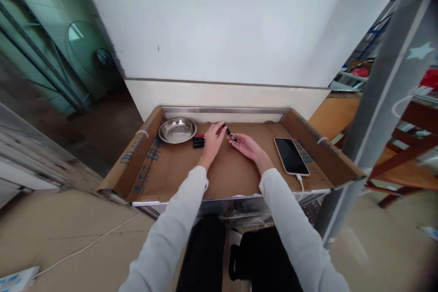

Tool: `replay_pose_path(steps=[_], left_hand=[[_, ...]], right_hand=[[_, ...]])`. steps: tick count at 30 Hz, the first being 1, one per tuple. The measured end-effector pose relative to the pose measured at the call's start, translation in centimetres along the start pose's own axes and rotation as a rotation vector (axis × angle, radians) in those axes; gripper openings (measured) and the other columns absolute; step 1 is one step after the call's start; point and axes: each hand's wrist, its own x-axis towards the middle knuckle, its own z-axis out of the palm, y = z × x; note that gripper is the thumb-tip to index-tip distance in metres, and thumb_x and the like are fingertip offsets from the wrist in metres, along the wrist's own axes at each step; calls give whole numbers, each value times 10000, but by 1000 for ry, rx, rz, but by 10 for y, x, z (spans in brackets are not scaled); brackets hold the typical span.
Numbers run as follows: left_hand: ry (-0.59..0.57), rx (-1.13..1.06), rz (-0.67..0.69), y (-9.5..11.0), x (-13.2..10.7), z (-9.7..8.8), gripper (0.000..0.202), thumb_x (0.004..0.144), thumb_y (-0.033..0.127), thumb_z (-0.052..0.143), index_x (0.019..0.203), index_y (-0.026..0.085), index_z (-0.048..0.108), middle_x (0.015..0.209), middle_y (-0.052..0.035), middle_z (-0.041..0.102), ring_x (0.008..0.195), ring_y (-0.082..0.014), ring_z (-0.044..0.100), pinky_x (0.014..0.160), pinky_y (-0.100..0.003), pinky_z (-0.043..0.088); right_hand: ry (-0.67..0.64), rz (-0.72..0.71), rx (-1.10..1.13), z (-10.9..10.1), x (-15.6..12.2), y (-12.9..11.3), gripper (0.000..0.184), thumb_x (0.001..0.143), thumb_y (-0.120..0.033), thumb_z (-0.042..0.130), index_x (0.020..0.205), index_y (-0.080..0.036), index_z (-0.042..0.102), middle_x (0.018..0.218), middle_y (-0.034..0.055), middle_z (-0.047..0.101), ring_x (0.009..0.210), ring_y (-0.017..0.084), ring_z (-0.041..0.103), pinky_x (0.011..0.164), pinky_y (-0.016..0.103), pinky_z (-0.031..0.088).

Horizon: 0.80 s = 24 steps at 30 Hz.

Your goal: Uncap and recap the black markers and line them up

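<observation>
Head view: the left hand (212, 139) lies palm down on the cardboard-lined worktop (232, 173), its fingertips pinching the far end of a small black piece (227, 131). The right hand (244, 144), palm up, grips the near end of the piece; what the piece is cannot be told. Black-and-red cylinders (198, 141) lie at nine o'clock, touching the left hand, with a steel bowl (177, 130) at ten o'clock. A phone (290, 155), its cable (301, 183) plugged in, lies at three o'clock of the right hand.

Both forearms extended forward, converging; left hand (212, 140) palm down, thumb and forefinger pinched; right hand (244, 145) palm up, fingers loosely curled, possibly pinching, too small to confirm; fingertips of both nearly meeting.
</observation>
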Motion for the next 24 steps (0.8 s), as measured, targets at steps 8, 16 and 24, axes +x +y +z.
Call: replay_pose_path(steps=[8, 16, 24], left_hand=[[5, 65, -5, -1, 1, 0, 311, 891, 320, 489, 1144, 199, 623, 866, -42, 622, 747, -122, 586, 732, -244, 485], [181, -78, -161, -4, 5, -3, 289, 905, 356, 432, 1093, 185, 570, 944, -60, 643, 792, -129, 615, 743, -258, 514], [99, 99, -139, -10, 4, -5, 162, 889, 242, 436, 987, 176, 546, 901, -51, 619, 799, -137, 588, 775, -277, 482]], right_hand=[[-1, 33, 48, 2, 0, 2, 163, 810, -81, 514, 891, -89, 655, 874, 95, 700, 845, 133, 672, 820, 226, 563], [-40, -52, 64, -1, -1, -3, 165, 813, -104, 548, 914, -111, 678, 975, 75, 700, 912, 110, 657, 865, 181, 538], [118, -202, 1, -7, 0, 0, 98, 740, -115, 639, 813, -147, 697, 952, 58, 704, 921, 136, 647, 942, 259, 523]])
